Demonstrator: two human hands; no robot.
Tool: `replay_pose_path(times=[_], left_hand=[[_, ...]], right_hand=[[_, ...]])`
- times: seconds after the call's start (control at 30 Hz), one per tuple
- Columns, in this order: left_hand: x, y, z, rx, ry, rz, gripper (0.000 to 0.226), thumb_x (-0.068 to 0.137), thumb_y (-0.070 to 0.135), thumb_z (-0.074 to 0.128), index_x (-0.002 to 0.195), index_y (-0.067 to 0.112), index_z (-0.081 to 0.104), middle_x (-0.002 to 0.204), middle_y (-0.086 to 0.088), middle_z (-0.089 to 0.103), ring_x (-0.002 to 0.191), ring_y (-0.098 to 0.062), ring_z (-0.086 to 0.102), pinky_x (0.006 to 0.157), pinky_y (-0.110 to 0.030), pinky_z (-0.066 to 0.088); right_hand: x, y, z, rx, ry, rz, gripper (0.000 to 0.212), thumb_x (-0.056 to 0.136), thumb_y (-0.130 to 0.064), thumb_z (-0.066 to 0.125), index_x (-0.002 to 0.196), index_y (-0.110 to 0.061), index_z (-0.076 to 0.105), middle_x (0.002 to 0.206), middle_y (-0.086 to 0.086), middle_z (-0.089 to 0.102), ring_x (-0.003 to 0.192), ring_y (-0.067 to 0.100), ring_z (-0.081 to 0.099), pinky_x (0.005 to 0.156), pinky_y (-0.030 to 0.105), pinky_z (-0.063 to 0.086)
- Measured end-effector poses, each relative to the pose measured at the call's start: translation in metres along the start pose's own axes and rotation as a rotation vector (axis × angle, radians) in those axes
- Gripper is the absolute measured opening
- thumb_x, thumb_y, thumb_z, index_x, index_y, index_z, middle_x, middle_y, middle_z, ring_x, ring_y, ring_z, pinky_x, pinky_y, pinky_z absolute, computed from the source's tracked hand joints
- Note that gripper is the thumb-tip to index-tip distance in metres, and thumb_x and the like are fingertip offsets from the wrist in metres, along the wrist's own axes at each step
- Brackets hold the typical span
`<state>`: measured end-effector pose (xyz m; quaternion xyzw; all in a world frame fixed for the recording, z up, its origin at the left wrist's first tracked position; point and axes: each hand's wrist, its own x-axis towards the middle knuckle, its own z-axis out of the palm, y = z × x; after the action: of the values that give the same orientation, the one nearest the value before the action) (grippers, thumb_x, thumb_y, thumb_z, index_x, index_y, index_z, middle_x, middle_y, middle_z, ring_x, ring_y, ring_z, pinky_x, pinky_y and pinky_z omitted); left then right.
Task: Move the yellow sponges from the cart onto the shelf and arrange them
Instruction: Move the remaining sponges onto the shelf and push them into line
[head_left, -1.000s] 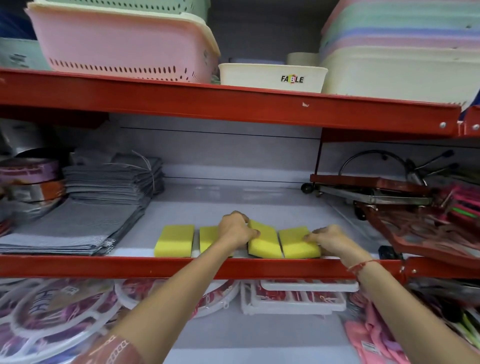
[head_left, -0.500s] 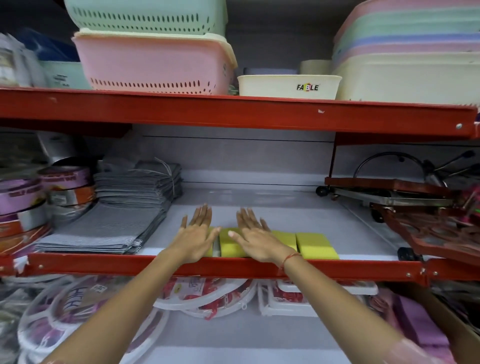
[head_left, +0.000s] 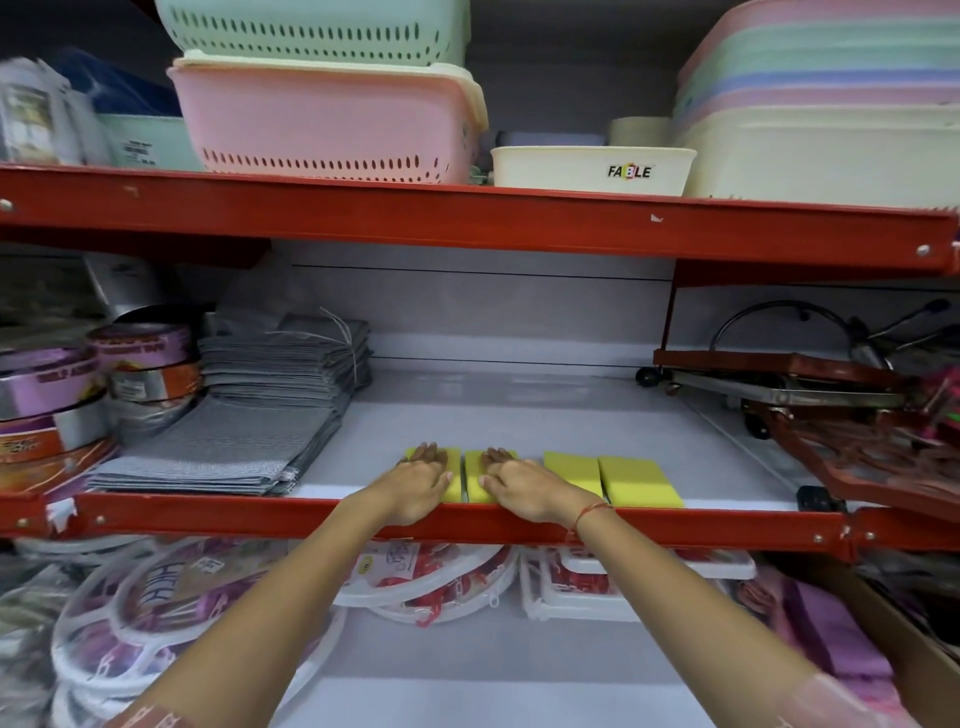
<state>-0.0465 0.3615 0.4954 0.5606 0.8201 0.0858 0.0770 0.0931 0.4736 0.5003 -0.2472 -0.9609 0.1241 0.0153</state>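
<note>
Left hand (head_left: 415, 486) and right hand (head_left: 524, 488) lie flat, fingers together, on two rectangular yellow foam sponges (head_left: 613, 480) at the red metal shelf (head_left: 208, 519) front; long axes point 12 o'clock, the other pair at 3 o'clock, nearer the right hand.

a shop: red shelves (head_left: 467, 223) of stacked housewares

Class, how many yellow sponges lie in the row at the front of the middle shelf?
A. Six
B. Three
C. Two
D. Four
D. Four sponges sit in the row: the left hand rests on the first sponge, the right hand on the second sponge, and the third sponge and fourth sponge lie uncovered.
</note>
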Motion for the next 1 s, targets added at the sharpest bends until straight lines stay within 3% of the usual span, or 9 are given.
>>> replay_pose_path(times=[0.13, 0.4, 0.6, 0.73, 0.9, 1.0], left_hand=[[-0.002, 0.007, 0.003, 0.005, 0.013, 0.018, 0.056, 0.102, 0.033, 0.021, 0.149, 0.003, 0.021, 0.16, -0.016, 0.008, 0.15, -0.023, 0.003, 0.123, -0.037, 0.008], [-0.008, 0.014, 0.009, -0.004, 0.038, 0.038, 0.057, 0.101, 0.034, 0.022, 0.15, 0.005, 0.016, 0.16, -0.016, 0.01, 0.149, -0.024, 0.006, 0.122, -0.036, 0.007], [-0.011, 0.015, 0.009, -0.011, 0.038, 0.04, 0.056, 0.101, 0.033, 0.022, 0.149, 0.004, 0.018, 0.16, -0.017, 0.011, 0.149, -0.024, 0.007, 0.121, -0.034, 0.007], [-0.01, 0.014, 0.008, -0.043, 0.039, 0.043, 0.061, 0.1, 0.037, 0.023, 0.151, 0.005, 0.01, 0.161, -0.013, 0.006, 0.149, -0.022, 0.002, 0.122, -0.036, 0.005], [-0.004, 0.023, 0.005, -0.055, 0.087, 0.073, 0.064, 0.099, 0.043, 0.021, 0.151, 0.007, 0.007, 0.161, -0.008, 0.002, 0.149, -0.019, -0.002, 0.122, -0.039, 0.004], [0.001, 0.036, 0.005, -0.031, 0.052, 0.095, 0.064, 0.1, 0.042, 0.021, 0.152, 0.007, 0.008, 0.162, -0.008, 0.004, 0.149, -0.02, -0.002, 0.121, -0.04, 0.003]], right_hand=[[-0.009, 0.004, 0.001, -0.014, 0.046, 0.026, 0.048, 0.101, -0.035, 0.033, 0.129, -0.001, 0.052, 0.153, 0.017, 0.037, 0.143, 0.028, 0.032, 0.115, 0.035, 0.028], [-0.016, 0.001, 0.005, -0.046, 0.084, 0.003, 0.055, 0.101, -0.036, 0.033, 0.146, -0.005, 0.033, 0.158, 0.015, 0.027, 0.147, 0.025, 0.025, 0.12, 0.035, 0.022], [-0.018, 0.0, 0.006, -0.05, 0.104, 0.01, 0.054, 0.101, -0.036, 0.034, 0.145, -0.006, 0.036, 0.156, 0.014, 0.031, 0.145, 0.025, 0.028, 0.119, 0.037, 0.024], [-0.019, 0.003, 0.001, -0.007, 0.115, -0.011, 0.051, 0.102, -0.034, 0.032, 0.144, -0.007, 0.039, 0.158, 0.01, 0.028, 0.148, 0.019, 0.021, 0.12, 0.034, 0.017], [-0.025, 0.025, -0.019, 0.037, 0.222, 0.111, 0.044, 0.102, -0.028, 0.03, 0.121, 0.0, 0.058, 0.152, 0.018, 0.038, 0.145, 0.027, 0.028, 0.118, 0.038, 0.023], [-0.029, 0.043, -0.022, -0.001, 0.206, 0.223, 0.042, 0.1, -0.021, 0.03, 0.127, 0.004, 0.052, 0.145, 0.024, 0.043, 0.138, 0.034, 0.037, 0.113, 0.042, 0.033]])
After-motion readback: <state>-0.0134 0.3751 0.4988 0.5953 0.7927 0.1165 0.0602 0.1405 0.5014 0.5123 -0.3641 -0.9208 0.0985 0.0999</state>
